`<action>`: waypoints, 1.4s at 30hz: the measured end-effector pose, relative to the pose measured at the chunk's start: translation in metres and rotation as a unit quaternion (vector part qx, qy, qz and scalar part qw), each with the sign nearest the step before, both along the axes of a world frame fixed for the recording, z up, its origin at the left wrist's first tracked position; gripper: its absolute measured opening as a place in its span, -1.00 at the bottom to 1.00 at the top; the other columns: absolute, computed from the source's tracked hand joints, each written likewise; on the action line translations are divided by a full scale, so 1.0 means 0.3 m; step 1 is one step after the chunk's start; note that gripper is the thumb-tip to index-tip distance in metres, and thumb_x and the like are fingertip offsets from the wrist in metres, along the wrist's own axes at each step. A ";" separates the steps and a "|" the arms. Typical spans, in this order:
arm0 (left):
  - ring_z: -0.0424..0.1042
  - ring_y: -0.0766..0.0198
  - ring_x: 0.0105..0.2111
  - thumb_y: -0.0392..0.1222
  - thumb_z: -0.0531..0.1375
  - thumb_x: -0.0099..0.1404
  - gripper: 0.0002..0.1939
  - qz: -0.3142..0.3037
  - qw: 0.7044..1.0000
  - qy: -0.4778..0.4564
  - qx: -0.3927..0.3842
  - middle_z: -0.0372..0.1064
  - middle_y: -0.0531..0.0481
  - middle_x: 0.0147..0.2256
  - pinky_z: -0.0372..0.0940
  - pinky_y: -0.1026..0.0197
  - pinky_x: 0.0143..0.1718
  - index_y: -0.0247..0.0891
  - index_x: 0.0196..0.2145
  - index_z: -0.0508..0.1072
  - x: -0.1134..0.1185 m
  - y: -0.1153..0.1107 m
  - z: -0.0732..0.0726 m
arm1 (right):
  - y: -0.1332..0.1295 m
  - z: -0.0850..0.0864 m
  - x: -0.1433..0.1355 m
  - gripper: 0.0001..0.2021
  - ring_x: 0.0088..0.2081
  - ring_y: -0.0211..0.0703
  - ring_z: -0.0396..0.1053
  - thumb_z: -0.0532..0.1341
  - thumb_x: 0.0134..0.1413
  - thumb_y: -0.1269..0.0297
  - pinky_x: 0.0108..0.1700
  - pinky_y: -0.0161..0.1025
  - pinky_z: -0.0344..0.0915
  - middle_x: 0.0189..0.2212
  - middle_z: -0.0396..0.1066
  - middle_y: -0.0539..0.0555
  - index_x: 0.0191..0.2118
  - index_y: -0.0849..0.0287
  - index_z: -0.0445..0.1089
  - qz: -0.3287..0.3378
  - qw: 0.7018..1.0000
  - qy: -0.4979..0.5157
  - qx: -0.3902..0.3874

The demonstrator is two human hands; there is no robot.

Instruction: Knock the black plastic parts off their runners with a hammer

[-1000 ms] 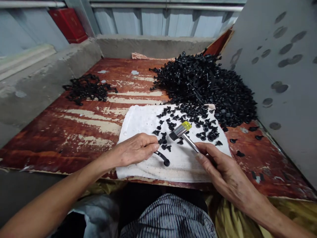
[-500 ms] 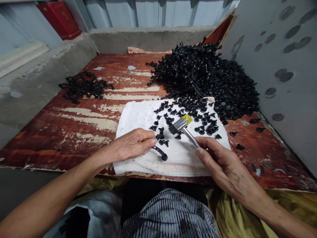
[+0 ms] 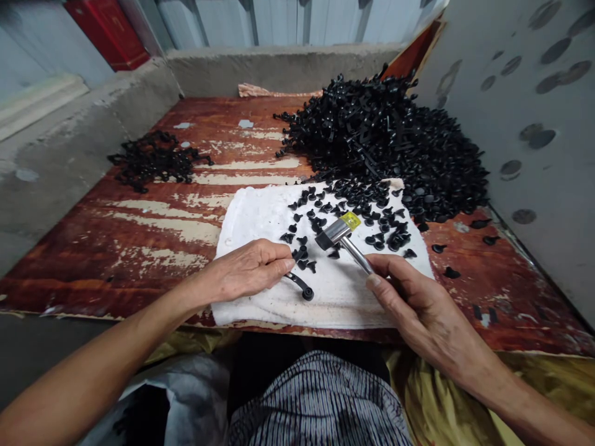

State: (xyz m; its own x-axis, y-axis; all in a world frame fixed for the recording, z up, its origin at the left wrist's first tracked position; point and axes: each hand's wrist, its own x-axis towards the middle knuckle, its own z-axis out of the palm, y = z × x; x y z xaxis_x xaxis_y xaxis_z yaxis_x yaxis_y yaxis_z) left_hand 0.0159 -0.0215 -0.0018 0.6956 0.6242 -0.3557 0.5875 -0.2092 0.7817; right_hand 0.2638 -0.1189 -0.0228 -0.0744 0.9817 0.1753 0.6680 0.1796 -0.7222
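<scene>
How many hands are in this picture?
2: the left hand, at the left of the white cloth, holding a black strip; and the right hand, at the cloth's right, holding a hammer. No others show.

White cloth (image 3: 253, 217) on worn red tabletop (image 3: 83, 254). Over the cloth: left hand (image 3: 255, 269) pinching a black strap (image 3: 303, 288), right hand (image 3: 411, 297) gripping a hammer (image 3: 338, 233). Small black pieces (image 3: 398, 240) scattered on it. Beyond cloth, rightward: large black heap (image 3: 381, 136); leftward, smaller black cluster (image 3: 155, 160).
</scene>
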 end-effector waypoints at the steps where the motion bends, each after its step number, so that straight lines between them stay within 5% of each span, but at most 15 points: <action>1: -0.02 0.45 -0.60 0.03 0.02 0.35 -0.62 0.000 1.000 -0.002 -0.001 -0.01 0.18 -0.60 -0.05 0.35 -0.58 -0.22 -0.54 0.13 0.000 0.000 -0.001 | -0.001 -0.002 0.000 -0.84 -0.42 -0.17 0.45 0.07 0.29 0.28 -0.39 -0.30 0.42 -0.40 0.49 0.06 -0.15 0.14 0.37 0.002 1.000 -0.003 0.002; 5: -0.06 0.46 -0.59 0.01 0.01 0.37 -0.62 -0.013 1.000 0.004 -0.003 -0.07 0.18 -0.58 -0.10 0.36 -0.60 -0.21 -0.54 0.09 -0.006 0.013 -0.008 | -0.009 -0.010 -0.004 -0.82 -0.38 -0.15 0.47 0.05 0.31 0.32 -0.34 -0.26 0.45 -0.36 0.51 0.10 -0.10 0.17 0.36 0.018 0.999 -0.030 0.021; 10: -0.06 0.45 -0.62 0.00 0.04 0.34 -0.62 -0.057 0.998 0.019 -0.011 -0.07 0.17 -0.61 -0.12 0.34 -0.61 -0.22 -0.57 0.12 -0.008 0.059 -0.005 | -0.028 0.008 -0.020 -0.63 -0.05 -0.03 0.47 0.05 0.30 0.47 -0.05 -0.10 0.46 -0.06 0.47 0.20 0.18 0.11 0.23 0.047 0.992 -0.046 0.106; 13: -0.06 0.44 -0.61 -0.07 0.07 0.30 -0.65 -0.072 0.997 0.034 -0.010 -0.07 0.16 -0.61 -0.11 0.34 -0.61 -0.22 -0.58 0.14 -0.003 0.080 0.007 | -0.032 0.014 -0.028 -0.45 -0.15 -0.06 0.46 0.03 0.26 0.55 -0.16 -0.15 0.47 -0.14 0.41 0.17 0.32 0.06 0.10 0.066 0.985 -0.060 0.147; 18: -0.08 0.42 -0.62 -0.15 0.12 0.25 -0.69 -0.085 0.996 0.026 -0.014 -0.08 0.15 -0.63 -0.11 0.33 -0.63 -0.22 -0.60 0.16 0.006 0.098 0.021 | -0.029 0.008 -0.030 -0.37 -0.43 -0.15 0.38 -0.02 0.22 0.59 -0.42 -0.22 0.43 -0.28 0.34 0.11 0.37 0.09 0.07 0.105 0.980 -0.129 0.111; 24: -0.04 0.43 -0.61 -0.19 0.08 0.25 -0.72 -0.112 0.993 0.040 0.008 -0.06 0.15 -0.63 -0.08 0.35 -0.62 -0.24 -0.60 0.18 0.007 0.107 0.026 | -0.040 0.025 -0.036 -0.21 -0.33 -0.14 0.40 -0.01 0.21 0.64 -0.34 -0.26 0.44 -0.25 0.33 0.10 0.46 -0.09 -0.18 0.076 0.979 -0.089 0.169; 28: -0.04 0.44 -0.61 -0.18 0.08 0.24 -0.73 -0.124 0.992 0.039 0.008 -0.04 0.16 -0.63 -0.07 0.36 -0.62 -0.25 -0.59 0.21 0.010 0.113 0.029 | -0.036 0.017 -0.029 -0.23 -0.57 -0.26 0.25 0.00 0.14 0.65 -0.55 -0.32 0.34 -0.32 0.31 0.06 0.43 -0.02 -0.01 0.127 0.976 -0.126 0.122; 32: -0.05 0.44 -0.60 -0.18 0.09 0.23 -0.72 -0.124 0.992 0.032 -0.004 -0.06 0.16 -0.63 -0.07 0.37 -0.62 -0.25 -0.61 0.19 0.010 0.121 0.025 | -0.041 0.014 -0.026 -0.22 -0.38 -0.19 0.38 0.01 0.21 0.63 -0.33 -0.27 0.45 -0.23 0.32 0.10 0.46 -0.10 -0.15 0.086 0.984 -0.083 0.133; 37: -0.05 0.44 -0.61 -0.15 0.07 0.27 -0.70 -0.131 0.990 0.042 -0.001 -0.05 0.16 -0.61 -0.07 0.36 -0.62 -0.24 -0.60 0.17 0.011 0.124 0.017 | -0.036 0.009 -0.024 -0.29 -0.56 -0.25 0.29 -0.03 0.21 0.59 -0.52 -0.30 0.39 -0.31 0.30 0.07 0.44 0.01 -0.05 0.130 0.974 -0.154 0.102; 42: -0.04 0.43 -0.60 -0.17 0.06 0.26 -0.73 -0.120 0.991 0.051 -0.024 -0.04 0.15 -0.61 -0.07 0.35 -0.62 -0.23 -0.58 0.19 0.016 0.122 0.017 | -0.030 0.005 -0.021 -0.28 -0.41 -0.18 0.38 -0.01 0.23 0.58 -0.39 -0.27 0.45 -0.25 0.35 0.11 0.45 -0.01 -0.12 0.089 0.980 -0.117 0.134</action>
